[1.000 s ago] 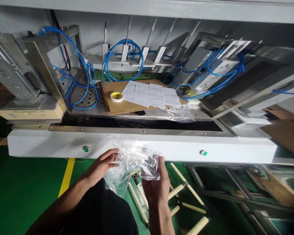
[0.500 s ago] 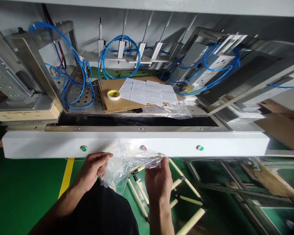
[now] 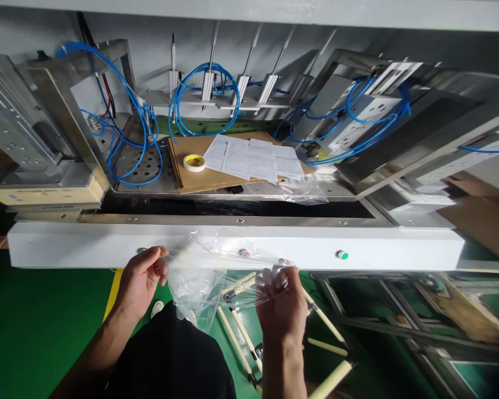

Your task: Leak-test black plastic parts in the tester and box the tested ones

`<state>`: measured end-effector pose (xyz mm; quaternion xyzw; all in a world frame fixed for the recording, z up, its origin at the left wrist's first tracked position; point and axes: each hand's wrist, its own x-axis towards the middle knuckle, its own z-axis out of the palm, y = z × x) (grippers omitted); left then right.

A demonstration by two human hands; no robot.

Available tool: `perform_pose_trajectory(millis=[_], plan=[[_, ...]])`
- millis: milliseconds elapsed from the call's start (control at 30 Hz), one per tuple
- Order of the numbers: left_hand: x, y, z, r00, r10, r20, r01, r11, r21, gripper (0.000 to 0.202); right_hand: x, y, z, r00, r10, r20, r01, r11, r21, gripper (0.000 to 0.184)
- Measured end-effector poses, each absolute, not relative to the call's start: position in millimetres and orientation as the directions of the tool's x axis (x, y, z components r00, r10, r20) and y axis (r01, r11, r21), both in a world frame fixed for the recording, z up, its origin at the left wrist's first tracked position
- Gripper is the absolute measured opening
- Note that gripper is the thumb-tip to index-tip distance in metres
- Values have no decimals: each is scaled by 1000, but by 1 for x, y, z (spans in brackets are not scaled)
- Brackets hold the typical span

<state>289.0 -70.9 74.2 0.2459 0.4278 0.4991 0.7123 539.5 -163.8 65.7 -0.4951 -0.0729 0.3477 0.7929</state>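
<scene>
A clear plastic bag point(image 3: 199, 282) is stretched between my two hands, in front of the machine's white front panel point(image 3: 87, 241). My left hand point(image 3: 143, 277) pinches its left edge between thumb and fingers. My right hand point(image 3: 280, 299) is closed on the bag's right end, fingers curled around the film. The film is crumpled toward the left and drawn thin toward the right. Through it a red button point(image 3: 244, 253) shows. My left fingertips partly cover a green button at the left, while another green button point(image 3: 341, 255) is fully visible at the right.
Inside the machine lie cardboard sheets point(image 3: 187, 180) with white papers point(image 3: 237, 158), a tape roll point(image 3: 194, 162) and more clear film point(image 3: 307, 191). Coiled blue hoses point(image 3: 172, 105) hang around metal cylinders point(image 3: 208, 86). Below stands a cream tube frame point(image 3: 235, 332) on the green floor point(image 3: 37, 321).
My hands have moved apart, the left one leftward and the right one rightward. The bag between them is pulled wider.
</scene>
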Motion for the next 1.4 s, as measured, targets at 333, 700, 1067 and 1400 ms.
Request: perform_pose_trajectory(millis=[333,700,1067,1400], plan=[[266,-59,59,296,900,-319,-324,409,853,38,529,-162,89,760,560,-329,-550,285,-785,50],[285,-33,39,643,716,-274,74,298,952,37,522,-171,89,619,740,-263,-531,147,-834,47],[271,-48,65,172,971,-166,-161,194,968,45,532,-203,57,723,683,-109,-125,-26,-992,55],[243,-60,118,388,898,206,179,-293,939,29,601,-220,39,190,979,-70,127,-95,-987,63]])
